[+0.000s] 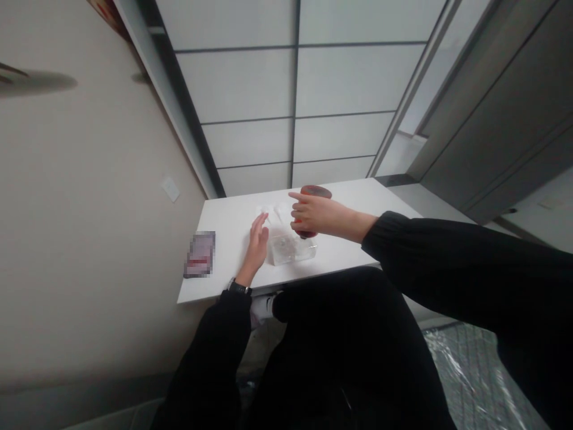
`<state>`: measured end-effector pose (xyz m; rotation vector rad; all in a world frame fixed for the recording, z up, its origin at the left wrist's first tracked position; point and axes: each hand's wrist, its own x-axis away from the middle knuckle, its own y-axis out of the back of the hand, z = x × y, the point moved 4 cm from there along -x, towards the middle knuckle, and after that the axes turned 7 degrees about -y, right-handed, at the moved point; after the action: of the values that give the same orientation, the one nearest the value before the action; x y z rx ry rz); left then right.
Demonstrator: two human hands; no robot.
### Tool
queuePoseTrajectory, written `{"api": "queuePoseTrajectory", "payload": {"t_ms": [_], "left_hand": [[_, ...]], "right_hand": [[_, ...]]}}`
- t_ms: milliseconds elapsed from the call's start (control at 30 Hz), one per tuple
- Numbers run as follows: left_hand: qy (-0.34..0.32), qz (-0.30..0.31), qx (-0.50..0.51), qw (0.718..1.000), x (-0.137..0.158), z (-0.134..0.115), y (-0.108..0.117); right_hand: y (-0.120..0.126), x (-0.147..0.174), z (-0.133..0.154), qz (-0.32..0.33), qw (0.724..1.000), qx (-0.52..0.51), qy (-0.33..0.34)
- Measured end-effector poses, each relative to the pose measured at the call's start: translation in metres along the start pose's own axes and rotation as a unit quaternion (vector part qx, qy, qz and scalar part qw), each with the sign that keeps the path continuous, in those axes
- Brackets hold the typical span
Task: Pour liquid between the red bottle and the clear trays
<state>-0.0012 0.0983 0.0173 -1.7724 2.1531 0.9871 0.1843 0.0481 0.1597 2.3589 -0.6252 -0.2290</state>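
Note:
My right hand (316,215) is wrapped round a reddish, see-through bottle (316,191), with the index finger stretched out. The bottle is tipped over: its broad end is up and its dark, narrow end points down above a clear plastic box (293,249). What lies inside the box is too blurred to tell. My left hand (256,242) is at the box's left side with its fingers stretched and nothing held in them. Behind the box, some whitish, see-through pieces (277,214) lie on the white table (228,218).
At the table's left end lies a flat, pixelated item (200,254) with a red band. A plain wall (111,227) borders the left side. White panelled sliding doors (255,83) stand behind the table. My legs (349,346) are close under the front edge.

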Motion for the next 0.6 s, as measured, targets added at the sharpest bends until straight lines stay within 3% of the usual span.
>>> {"api": "queuePoseTrajectory", "payload": {"t_ms": [67, 233, 600], "left_hand": [[0.032, -0.045, 0.007, 0.998, 0.005, 0.015, 0.007], [0.080, -0.069, -0.011, 0.994, 0.016, 0.042, 0.006], [0.064, -0.021, -0.035, 0.997, 0.021, 0.040, -0.002]], "right_hand": [[0.000, -0.001, 0.000, 0.012, 1.000, 0.003, 0.002], [0.002, -0.003, 0.001, 0.042, 0.999, 0.013, 0.004], [0.003, -0.008, 0.003, 0.039, 0.999, 0.025, 0.013]]}}
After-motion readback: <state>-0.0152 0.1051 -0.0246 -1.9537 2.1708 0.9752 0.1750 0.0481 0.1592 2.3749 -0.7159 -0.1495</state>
